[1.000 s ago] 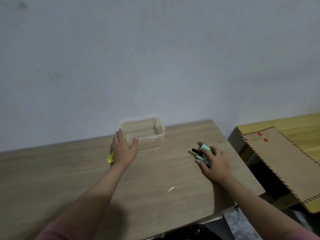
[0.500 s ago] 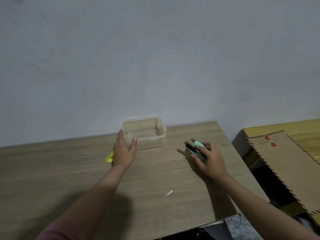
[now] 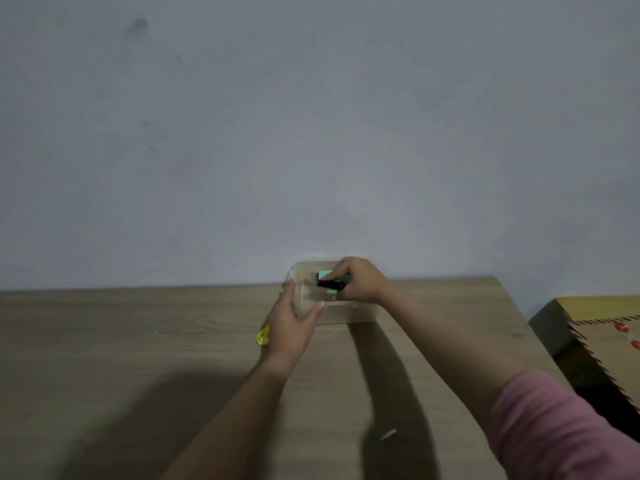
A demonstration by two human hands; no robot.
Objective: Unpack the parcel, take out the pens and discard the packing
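Observation:
My right hand [image 3: 360, 280] grips a bunch of pens [image 3: 330, 282], teal and black, and holds them over the clear plastic container [image 3: 349, 313] at the back of the wooden table [image 3: 138, 341]. The pens' ends point left, above the container's inside. My left hand [image 3: 292, 323] rests against the container's left front corner, fingers straight along its side and thumb on its front rim. Part of the container is hidden behind both hands.
A small yellow-green object [image 3: 263, 336] lies on the table just left of my left hand. A white scrap [image 3: 388, 434] lies near the front. At the right, a brown cardboard envelope [image 3: 620, 344] with red dots lies on a second yellow table [image 3: 568, 303].
My right hand has carried the pens from the table's right side leftwards to over the container. My left hand has stayed at the container's corner. The camera has tilted and moved closer.

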